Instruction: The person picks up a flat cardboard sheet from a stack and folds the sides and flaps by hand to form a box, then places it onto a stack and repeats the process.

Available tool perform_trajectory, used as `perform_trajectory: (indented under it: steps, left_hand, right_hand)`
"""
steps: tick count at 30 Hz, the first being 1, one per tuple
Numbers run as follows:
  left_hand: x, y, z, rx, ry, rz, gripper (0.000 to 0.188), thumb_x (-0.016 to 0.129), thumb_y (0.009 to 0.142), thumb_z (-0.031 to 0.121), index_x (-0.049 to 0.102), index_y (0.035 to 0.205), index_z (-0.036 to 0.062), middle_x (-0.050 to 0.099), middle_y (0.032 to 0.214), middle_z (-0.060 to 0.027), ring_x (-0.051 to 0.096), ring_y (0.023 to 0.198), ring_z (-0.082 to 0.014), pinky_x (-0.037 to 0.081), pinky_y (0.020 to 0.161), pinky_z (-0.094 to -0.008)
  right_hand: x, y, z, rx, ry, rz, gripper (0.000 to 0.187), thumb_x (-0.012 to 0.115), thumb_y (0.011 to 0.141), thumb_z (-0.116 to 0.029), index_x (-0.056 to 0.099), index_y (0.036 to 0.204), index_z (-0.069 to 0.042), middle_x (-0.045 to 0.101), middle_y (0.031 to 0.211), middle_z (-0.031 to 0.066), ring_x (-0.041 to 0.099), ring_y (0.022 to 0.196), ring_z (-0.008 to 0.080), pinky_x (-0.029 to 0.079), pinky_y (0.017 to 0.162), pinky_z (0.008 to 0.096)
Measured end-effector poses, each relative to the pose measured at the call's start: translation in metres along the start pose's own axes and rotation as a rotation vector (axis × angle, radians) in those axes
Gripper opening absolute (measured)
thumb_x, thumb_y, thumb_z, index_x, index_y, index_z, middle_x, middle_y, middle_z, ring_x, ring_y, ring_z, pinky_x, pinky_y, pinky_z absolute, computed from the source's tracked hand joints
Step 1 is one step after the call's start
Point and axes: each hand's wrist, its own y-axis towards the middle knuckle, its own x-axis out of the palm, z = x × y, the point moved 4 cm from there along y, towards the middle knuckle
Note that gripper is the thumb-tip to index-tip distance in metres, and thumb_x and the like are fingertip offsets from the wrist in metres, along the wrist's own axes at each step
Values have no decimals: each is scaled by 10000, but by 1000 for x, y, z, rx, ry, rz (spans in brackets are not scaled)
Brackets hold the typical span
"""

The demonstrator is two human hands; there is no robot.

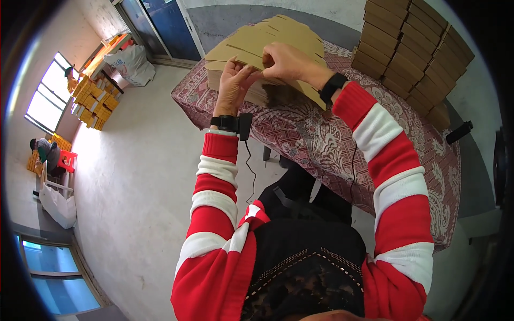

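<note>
A tall pile of flat, tan cardboard blanks (278, 31) with slots cut along their edges lies on the table, fanned out toward the far side. My left hand (234, 85) is at the pile's near left, thumb and fingers pinched on the edge of a cardboard blank. Close beside it, my right hand (292, 65) bends over the same cardboard, its fingers curled and pinching the near edge. The fingertips partly cover what they grip, so any fold there is hard to see.
A patterned maroon cloth (305, 142) covers the table. Folded brown cardboard boxes (409, 53) stand stacked at the back right. Thin black cables hang from both wrists. Far left, two people work near yellow stacks (96, 101) and a white sack (131, 65).
</note>
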Motion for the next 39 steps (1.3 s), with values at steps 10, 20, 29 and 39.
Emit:
perform_trajectory:
  steps: [10,20,29,39]
  left_hand:
    - [28,-1,13,30,34,-45,425,643,924,34,434,1294,15,604,1203,-144,652,1056,-242,564,897,-368]
    - [60,-5,10,-39,246,-211,448,693,862,45,470,1246,-14,638,1091,-126,670,983,-213,571,873,-348]
    - [72,-6,2,-108,243,-317,398,725,839,58,490,1159,24,637,1078,-101,661,975,-192,561,863,-329]
    - [110,-9,10,-15,393,-447,425,763,778,4,484,1098,29,610,1028,-76,656,951,-173,575,788,-298]
  right_hand:
    - [-24,-9,-15,10,-42,-61,291,727,699,-185,645,888,21,659,785,139,641,747,241,501,655,329]
    - [-45,-23,-27,-60,95,-249,541,773,740,-189,560,1223,-69,632,836,84,626,775,186,496,697,311]
    - [-60,-73,-45,-27,17,-95,583,806,772,-233,530,1269,-102,606,868,51,617,791,158,500,694,292]
    - [-88,-83,-60,63,92,-205,639,829,708,-237,501,1233,-78,566,997,63,586,796,149,496,703,287]
